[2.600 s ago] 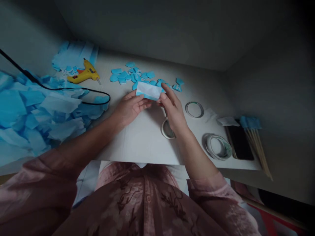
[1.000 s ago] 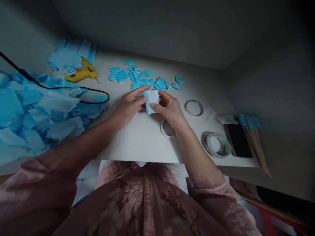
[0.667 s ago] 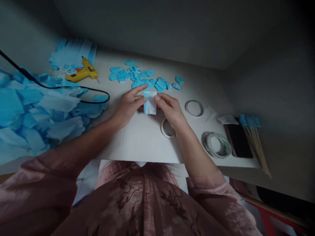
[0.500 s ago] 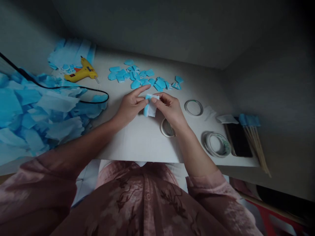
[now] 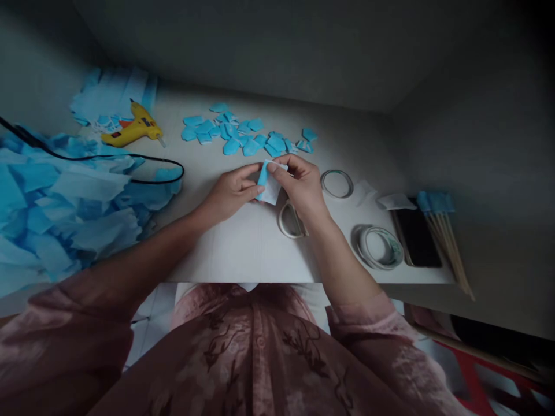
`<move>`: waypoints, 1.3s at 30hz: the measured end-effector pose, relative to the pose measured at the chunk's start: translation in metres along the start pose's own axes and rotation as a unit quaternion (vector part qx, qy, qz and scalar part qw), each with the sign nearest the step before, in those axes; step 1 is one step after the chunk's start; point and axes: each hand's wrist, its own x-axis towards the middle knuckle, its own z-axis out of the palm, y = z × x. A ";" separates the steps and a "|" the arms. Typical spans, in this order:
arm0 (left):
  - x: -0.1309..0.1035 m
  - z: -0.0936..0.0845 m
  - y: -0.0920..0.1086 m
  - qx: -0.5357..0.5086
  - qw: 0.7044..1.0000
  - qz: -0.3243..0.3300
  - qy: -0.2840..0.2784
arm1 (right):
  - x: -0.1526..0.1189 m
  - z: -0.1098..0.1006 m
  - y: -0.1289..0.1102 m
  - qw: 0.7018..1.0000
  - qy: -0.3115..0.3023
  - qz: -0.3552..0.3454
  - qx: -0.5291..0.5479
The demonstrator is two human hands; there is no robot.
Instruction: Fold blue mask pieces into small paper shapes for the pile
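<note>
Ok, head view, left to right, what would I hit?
Scrap pile → left hand → blue-and-white piece → right hand → thin ring → thick roll → phone → blue-topped sticks.

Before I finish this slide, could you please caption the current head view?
Left hand and right hand hold a blue-white sheet near scattered blue pieces, yellow glue gun at left.

No legible text; only green marks, too small to read, on the roll of tape [image 5: 396,253].

The glue gun [image 5: 137,126] is yellow and orange
</note>
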 end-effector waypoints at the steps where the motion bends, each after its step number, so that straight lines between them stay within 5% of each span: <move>1: 0.000 0.000 0.001 0.000 1.000 0.001 -0.007 | 0.000 0.000 0.000 1.000 -0.001 -0.003 -0.004; 12: -0.003 -0.003 0.009 0.111 0.994 0.009 -0.002 | -0.002 0.002 -0.003 0.999 -0.015 -0.017 -0.049; 22: 0.006 -0.008 0.005 -0.213 0.974 -0.046 0.063 | -0.001 -0.009 0.007 0.973 -0.045 -0.165 -0.152; 39: 0.006 -0.007 0.006 -0.263 0.964 -0.023 0.033 | -0.002 -0.009 -0.002 0.939 -0.014 -0.256 -0.231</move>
